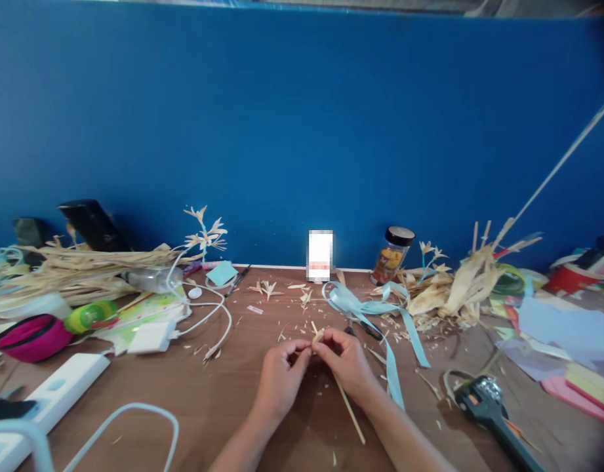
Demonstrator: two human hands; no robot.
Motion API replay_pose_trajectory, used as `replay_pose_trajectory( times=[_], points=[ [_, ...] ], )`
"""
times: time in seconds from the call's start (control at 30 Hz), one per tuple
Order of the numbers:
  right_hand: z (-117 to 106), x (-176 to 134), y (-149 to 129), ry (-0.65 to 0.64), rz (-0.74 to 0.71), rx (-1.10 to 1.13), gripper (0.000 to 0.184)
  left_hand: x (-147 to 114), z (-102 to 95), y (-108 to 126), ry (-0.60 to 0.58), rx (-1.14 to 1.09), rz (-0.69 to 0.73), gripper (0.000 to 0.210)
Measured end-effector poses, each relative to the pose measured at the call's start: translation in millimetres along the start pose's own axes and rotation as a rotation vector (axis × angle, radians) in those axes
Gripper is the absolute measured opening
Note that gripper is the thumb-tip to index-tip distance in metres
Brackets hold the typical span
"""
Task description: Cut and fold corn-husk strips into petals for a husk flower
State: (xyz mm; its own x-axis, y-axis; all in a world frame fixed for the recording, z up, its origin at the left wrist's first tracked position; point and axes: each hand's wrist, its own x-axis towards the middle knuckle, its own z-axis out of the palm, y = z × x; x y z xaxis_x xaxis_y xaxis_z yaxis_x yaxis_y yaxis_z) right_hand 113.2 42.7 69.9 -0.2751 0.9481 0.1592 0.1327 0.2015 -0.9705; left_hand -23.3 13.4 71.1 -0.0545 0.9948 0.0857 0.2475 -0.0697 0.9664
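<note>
My left hand (284,377) and my right hand (348,367) meet over the brown table, fingertips pinched together. Between them is a small pale piece of dried husk (318,335) at the upper end of a thin wooden stick (351,413). The stick slants down to the right, passing under my right hand. My fingers partly hide the husk, so its exact shape cannot be made out. Just beyond my right hand lie dark-handled scissors (371,330), partly covered, and a loose light-blue ribbon (391,367).
Husk scraps litter the table (183,387). A glue gun (493,413) lies at right, near dried husks (471,285) and coloured paper (562,328). A lidded jar (390,255) stands by the blue partition (282,131). At left are a power strip (60,400), white charger (151,336) and husk-flower stem (204,236).
</note>
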Motion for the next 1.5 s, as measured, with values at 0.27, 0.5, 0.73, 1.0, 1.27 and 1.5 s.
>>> replay_pose_trajectory(
  times=[0.27, 0.5, 0.73, 1.0, 1.27, 1.5],
  points=[
    [2.0, -2.9, 5.1, 0.008, -0.080, -0.282, 0.010, 4.9, -9.6, 1.1, 0.003, -0.019, 0.027, 0.025],
    [3.1, -5.1, 9.4, -0.053, -0.090, -0.411, 0.010, 6.1, -14.8, 3.8, -0.084, 0.031, 0.005, 0.018],
    [-0.2, -6.1, 7.2, -0.098, -0.145, -0.609, 0.007, 4.9, -15.1, 2.3, -0.131, 0.141, 0.041, 0.020],
    [-0.1, -7.0, 5.4, -0.105, -0.163, -0.701, 0.009, 5.6, -16.4, -7.3, -0.165, 0.160, 0.027, 0.021],
    [-0.3, -7.6, 4.7, -0.108, -0.142, -0.695, 0.006, 4.7, -16.7, -1.5, -0.137, 0.150, 0.011, 0.022],
    [-0.8, -7.4, 6.2, -0.126, -0.137, -0.766, 0.007, 4.9, -14.8, -4.6, -0.153, 0.221, 0.048, 0.023]
  ],
)
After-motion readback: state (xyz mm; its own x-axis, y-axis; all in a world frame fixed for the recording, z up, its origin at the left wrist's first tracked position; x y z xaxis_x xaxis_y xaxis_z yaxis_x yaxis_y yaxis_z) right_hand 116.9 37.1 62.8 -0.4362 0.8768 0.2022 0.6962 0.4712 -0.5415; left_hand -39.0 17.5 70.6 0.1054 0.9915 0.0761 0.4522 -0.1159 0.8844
